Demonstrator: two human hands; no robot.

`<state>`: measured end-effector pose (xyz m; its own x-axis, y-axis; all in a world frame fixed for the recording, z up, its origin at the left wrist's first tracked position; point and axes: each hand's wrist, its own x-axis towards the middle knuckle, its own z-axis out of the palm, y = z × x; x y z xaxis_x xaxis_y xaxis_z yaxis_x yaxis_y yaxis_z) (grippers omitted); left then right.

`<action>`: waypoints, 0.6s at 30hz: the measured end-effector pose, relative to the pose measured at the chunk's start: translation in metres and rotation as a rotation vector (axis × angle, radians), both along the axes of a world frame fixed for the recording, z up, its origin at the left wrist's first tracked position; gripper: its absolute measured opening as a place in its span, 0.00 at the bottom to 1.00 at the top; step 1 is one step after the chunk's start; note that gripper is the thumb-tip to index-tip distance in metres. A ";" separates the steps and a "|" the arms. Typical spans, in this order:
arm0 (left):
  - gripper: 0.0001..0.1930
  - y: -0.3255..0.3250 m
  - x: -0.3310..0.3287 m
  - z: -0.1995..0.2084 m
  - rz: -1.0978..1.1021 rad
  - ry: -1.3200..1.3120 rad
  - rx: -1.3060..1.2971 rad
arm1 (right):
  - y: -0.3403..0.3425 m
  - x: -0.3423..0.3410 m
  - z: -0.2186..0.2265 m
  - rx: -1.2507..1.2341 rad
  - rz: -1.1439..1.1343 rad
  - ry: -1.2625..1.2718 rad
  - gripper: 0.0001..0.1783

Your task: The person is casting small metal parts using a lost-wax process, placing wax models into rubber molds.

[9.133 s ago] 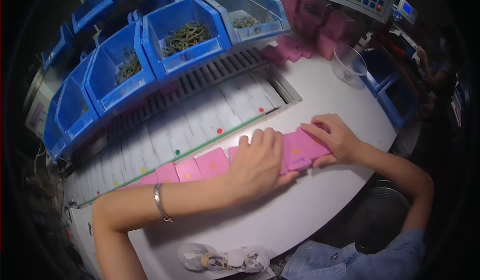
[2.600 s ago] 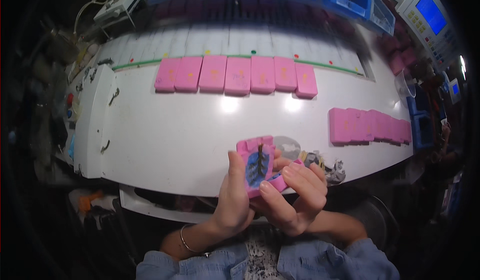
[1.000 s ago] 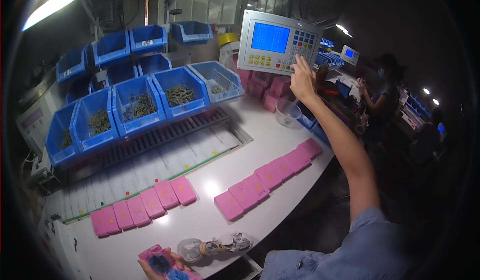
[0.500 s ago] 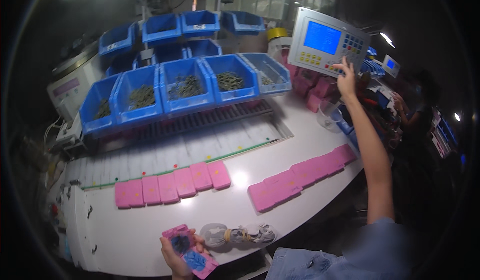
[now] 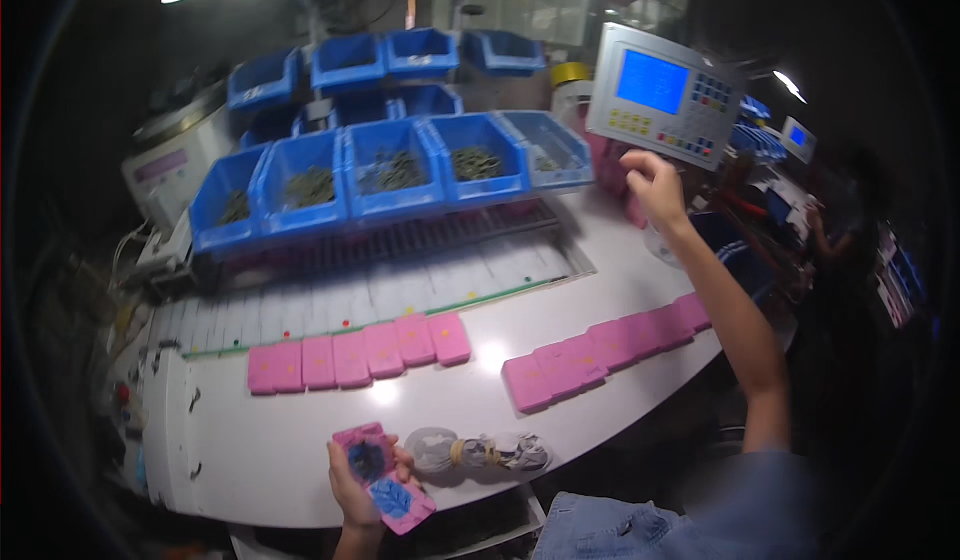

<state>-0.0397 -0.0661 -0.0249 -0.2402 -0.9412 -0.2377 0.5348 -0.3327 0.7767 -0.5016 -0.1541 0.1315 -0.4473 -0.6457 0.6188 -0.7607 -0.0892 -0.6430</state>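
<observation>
Hovering near control panel, right hand seems loosely curled

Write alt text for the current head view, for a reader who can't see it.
A person's left hand holds an opened pink mould, blue inside, near a white table's front edge; the right hand is raised just below a control panel. Two rows of pink blocks lie on the table, with blue bins beyond.

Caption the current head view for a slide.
Left hand holds an open pink-and-blue mould; right hand hovers near the control panel; pink blocks lie in two rows on the white table.
</observation>
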 end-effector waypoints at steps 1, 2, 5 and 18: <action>0.42 -0.001 0.001 0.002 -0.025 -0.016 0.015 | 0.000 0.044 -0.015 0.044 0.236 0.022 0.12; 0.42 -0.001 0.001 0.004 -0.031 -0.019 0.019 | 0.008 0.093 -0.027 0.108 0.477 -0.055 0.10; 0.42 0.003 0.001 0.016 -0.015 0.075 0.093 | 0.053 0.226 -0.044 0.443 0.860 -0.102 0.13; 0.35 0.006 -0.006 0.041 -0.099 -0.028 -0.004 | 0.080 0.309 -0.072 0.325 1.020 -0.138 0.09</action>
